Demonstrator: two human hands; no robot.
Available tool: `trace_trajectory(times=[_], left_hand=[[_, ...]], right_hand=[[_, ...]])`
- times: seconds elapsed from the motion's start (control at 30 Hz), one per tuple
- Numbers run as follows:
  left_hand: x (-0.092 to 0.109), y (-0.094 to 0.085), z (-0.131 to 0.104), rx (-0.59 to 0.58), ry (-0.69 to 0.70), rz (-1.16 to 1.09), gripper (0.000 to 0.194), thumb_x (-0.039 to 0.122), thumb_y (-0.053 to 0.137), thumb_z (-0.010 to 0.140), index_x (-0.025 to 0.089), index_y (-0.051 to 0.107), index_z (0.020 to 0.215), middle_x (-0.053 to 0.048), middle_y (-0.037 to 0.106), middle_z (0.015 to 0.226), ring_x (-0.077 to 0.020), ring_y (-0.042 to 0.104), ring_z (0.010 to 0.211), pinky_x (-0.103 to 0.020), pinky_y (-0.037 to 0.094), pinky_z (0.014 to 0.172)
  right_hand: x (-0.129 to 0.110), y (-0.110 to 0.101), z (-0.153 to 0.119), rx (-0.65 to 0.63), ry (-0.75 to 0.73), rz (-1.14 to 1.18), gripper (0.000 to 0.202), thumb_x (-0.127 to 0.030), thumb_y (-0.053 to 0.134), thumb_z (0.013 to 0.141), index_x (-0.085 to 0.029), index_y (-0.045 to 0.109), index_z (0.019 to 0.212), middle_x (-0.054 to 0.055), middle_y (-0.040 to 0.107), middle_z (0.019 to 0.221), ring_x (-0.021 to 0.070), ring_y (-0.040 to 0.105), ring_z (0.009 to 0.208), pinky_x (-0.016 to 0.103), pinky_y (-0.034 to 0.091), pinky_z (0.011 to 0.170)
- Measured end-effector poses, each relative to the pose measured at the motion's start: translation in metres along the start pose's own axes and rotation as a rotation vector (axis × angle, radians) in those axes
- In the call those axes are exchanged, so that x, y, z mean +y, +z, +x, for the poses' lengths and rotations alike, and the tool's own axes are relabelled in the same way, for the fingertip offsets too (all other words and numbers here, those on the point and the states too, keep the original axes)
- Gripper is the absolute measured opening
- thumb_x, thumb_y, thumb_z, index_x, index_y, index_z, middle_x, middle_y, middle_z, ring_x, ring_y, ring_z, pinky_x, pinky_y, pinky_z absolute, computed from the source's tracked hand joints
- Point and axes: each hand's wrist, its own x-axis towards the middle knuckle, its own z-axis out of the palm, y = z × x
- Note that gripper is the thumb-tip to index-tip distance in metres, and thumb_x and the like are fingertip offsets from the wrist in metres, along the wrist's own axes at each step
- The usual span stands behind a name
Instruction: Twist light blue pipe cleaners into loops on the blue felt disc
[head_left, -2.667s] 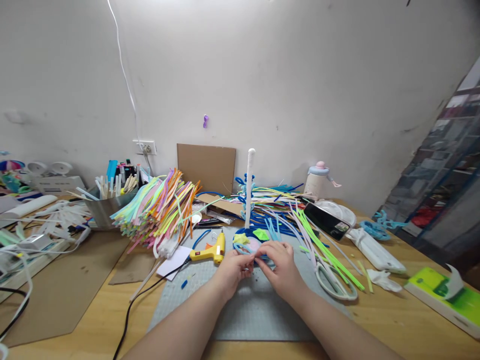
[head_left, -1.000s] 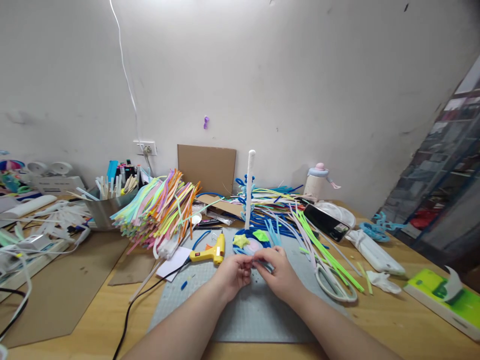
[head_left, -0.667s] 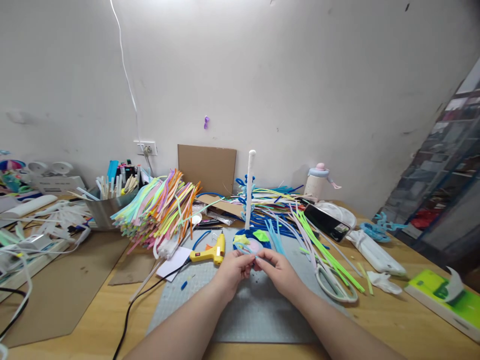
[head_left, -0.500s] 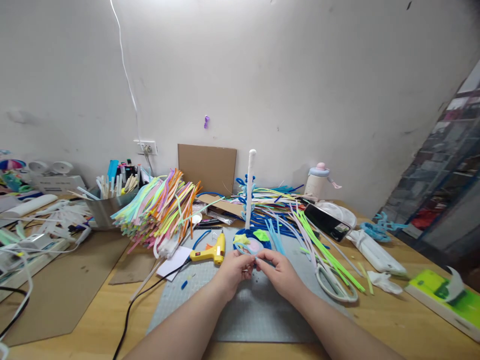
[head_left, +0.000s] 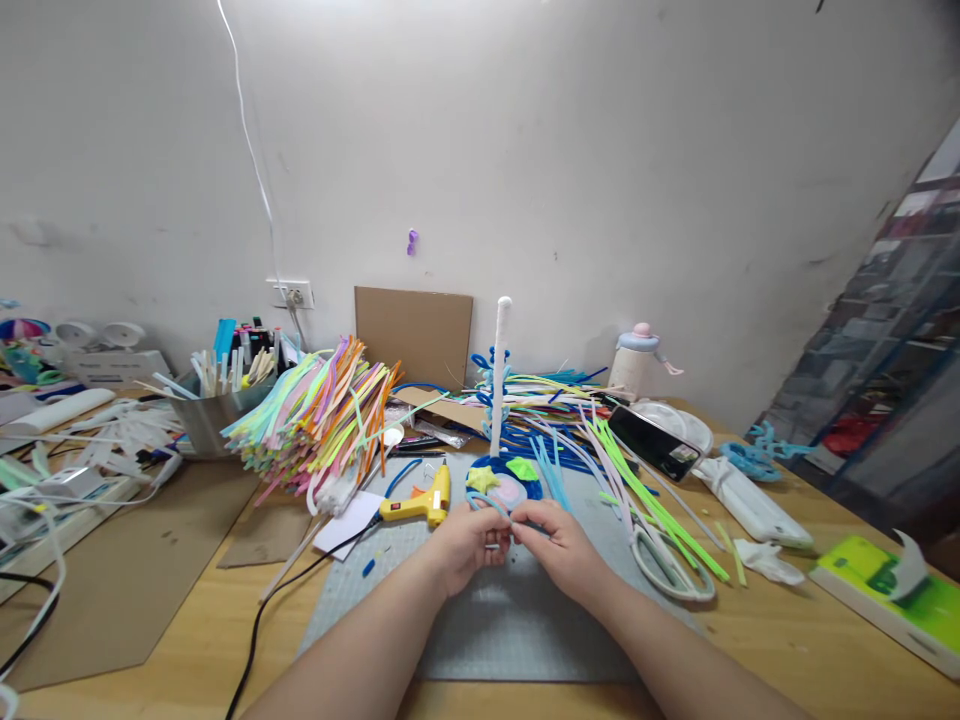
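My left hand (head_left: pixel 474 542) and my right hand (head_left: pixel 553 540) meet at the middle of the mat, fingertips pinched together. Between them is a light blue pipe cleaner (head_left: pixel 486 503), bent in a curve above my left fingers; its lower part is hidden by my fingers. Right behind the hands lies a round dark blue base (head_left: pixel 532 489) with a yellow star (head_left: pixel 481 480), a bright green piece (head_left: pixel 522 468) and a pale pink disc (head_left: pixel 508 492). A white fuzzy post (head_left: pixel 498 380) rises behind it, with curled blue pipe cleaners (head_left: pixel 480 385) beside it.
A yellow glue gun (head_left: pixel 420 502) lies left of the hands on the grey cutting mat (head_left: pixel 525 640). Scissors (head_left: pixel 671 568) and green pipe cleaners (head_left: pixel 660 505) are to the right. A large multicoloured bundle of pipe cleaners (head_left: pixel 315 425) lies at back left, a phone (head_left: pixel 654 440) at back right.
Both hands stay nearly in place, with small finger movements. The curved light blue pipe cleaner sits slightly lower, and the yellow star shows more fully.
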Motion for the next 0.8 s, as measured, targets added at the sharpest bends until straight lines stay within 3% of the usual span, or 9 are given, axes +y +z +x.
trace_trajectory(times=[0.8], left_hand=[[-0.0037, -0.0041, 0.0019, -0.096, 0.064, -0.013, 0.019, 0.021, 0.068, 0.059, 0.013, 0.057, 0.072, 0.003, 0.049, 0.06, -0.0054, 0.045, 0.053, -0.018, 0.036, 0.053]], right_hand=[[0.0027, 0.0037, -0.0014, 0.016, -0.077, -0.041, 0.015, -0.017, 0.046, 0.08, -0.019, 0.059, 0.071, -0.001, 0.061, 0.071, 0.0153, 0.054, 0.073, 0.028, 0.032, 0.072]])
